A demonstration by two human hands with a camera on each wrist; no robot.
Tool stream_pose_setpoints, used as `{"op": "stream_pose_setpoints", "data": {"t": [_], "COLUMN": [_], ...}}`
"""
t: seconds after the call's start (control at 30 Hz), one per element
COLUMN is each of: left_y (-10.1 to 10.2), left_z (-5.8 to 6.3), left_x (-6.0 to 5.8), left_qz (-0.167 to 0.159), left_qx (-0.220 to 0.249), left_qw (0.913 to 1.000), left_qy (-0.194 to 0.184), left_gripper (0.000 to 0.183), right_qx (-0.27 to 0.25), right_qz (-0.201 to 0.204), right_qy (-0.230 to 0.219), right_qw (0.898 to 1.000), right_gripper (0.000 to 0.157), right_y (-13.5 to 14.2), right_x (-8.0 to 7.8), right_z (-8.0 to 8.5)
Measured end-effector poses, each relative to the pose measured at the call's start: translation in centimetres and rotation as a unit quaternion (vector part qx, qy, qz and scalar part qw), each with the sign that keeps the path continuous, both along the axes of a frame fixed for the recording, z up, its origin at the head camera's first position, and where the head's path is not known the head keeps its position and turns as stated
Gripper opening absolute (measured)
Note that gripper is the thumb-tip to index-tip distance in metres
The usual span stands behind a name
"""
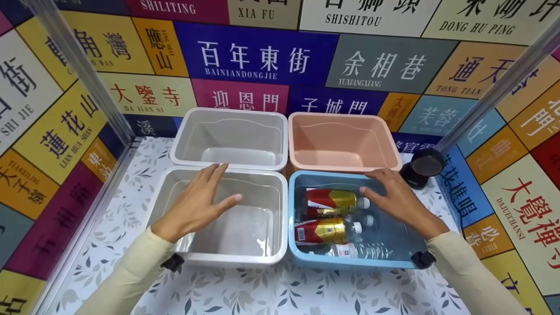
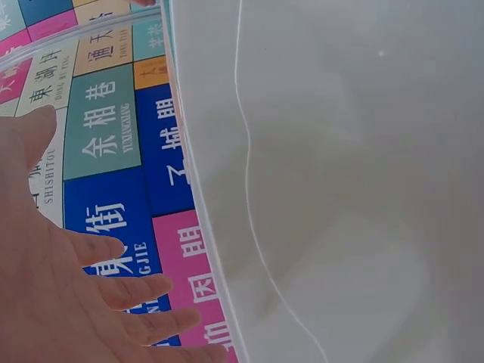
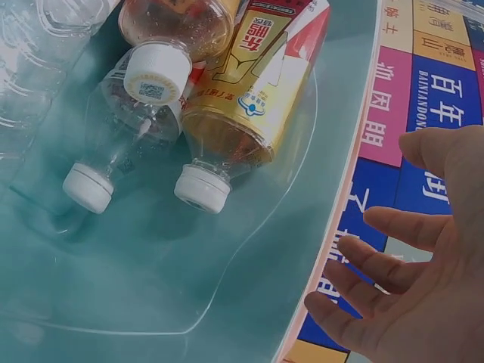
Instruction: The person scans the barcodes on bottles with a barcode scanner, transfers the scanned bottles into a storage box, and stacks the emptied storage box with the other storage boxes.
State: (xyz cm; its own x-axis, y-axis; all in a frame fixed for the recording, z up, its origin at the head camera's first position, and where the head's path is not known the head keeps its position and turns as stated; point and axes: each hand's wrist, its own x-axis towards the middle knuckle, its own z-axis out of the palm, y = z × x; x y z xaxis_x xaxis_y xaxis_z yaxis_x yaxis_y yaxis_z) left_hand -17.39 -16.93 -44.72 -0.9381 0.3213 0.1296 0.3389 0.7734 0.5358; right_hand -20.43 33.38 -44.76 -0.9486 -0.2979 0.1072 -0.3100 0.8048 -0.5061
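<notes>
My left hand hovers over the front left grey-white bin, fingers extended and thumb apart, holding nothing. Above the right part of the blue bin is my right hand, its fingers spread and slightly bent with nothing in them. Inside the blue bin lie several plastic bottles. Two have red and gold labels, an upper one and a lower one. A clear bottle lies along the front wall. In the right wrist view, white caps point away from the labelled bottles.
Behind stand a second grey-white bin and a pink bin, the four rims close together. A black round object sits right of the pink bin. Sign-covered panels and metal posts surround the leaf-patterned table.
</notes>
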Motion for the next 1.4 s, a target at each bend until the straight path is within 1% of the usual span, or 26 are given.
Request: {"op": "stream_pose_setpoints", "data": {"t": [0.3, 0.43, 0.6, 0.77, 0.87, 1.1, 1.3, 1.4], "left_y": [-1.7, -2.5, -3.6, -4.6, -5.1, -6.1, -6.8, -7.0], "left_z": [-0.8, -1.1, -1.5, -1.7, -1.8, -2.2, -2.6, -2.7], "left_x": [0.8, 1.1, 1.4, 1.7, 1.9, 2.7, 3.3, 3.5], "left_qz": [0.022, 0.028, 0.033, 0.036, 0.037, 0.047, 0.052, 0.056], "left_qx": [-0.004, 0.006, 0.022, 0.038, 0.045, 0.051, 0.051, 0.047], "left_qw": [0.9995, 0.9995, 0.9992, 0.9986, 0.9983, 0.9974, 0.9972, 0.9973], "left_qy": [0.023, 0.013, 0.0, 0.0, -0.002, -0.02, -0.015, -0.008], "left_gripper": [0.095, 0.095, 0.095, 0.093, 0.093, 0.094, 0.094, 0.095], "right_qx": [-0.018, -0.033, -0.043, -0.046, -0.051, -0.064, -0.084, -0.093], "right_qz": [0.011, 0.017, 0.013, 0.014, 0.015, 0.014, 0.004, 0.006], "right_qy": [0.004, -0.002, -0.03, -0.057, -0.06, -0.061, -0.092, -0.096], "right_qw": [1.0, 0.999, 0.999, 0.997, 0.997, 0.996, 0.992, 0.991], "right_gripper": [0.053, 0.051, 0.049, 0.051, 0.051, 0.048, 0.05, 0.05], "right_y": [0.0, 0.0, 0.0, -0.1, -0.1, -0.2, 0.1, 0.2], "right_x": [-0.5, -0.6, -0.6, -0.8, -0.8, -1.0, -1.1, -1.2], "right_z": [-0.4, -0.5, -0.6, -0.7, -0.8, -1.2, -1.5, -1.6]}}
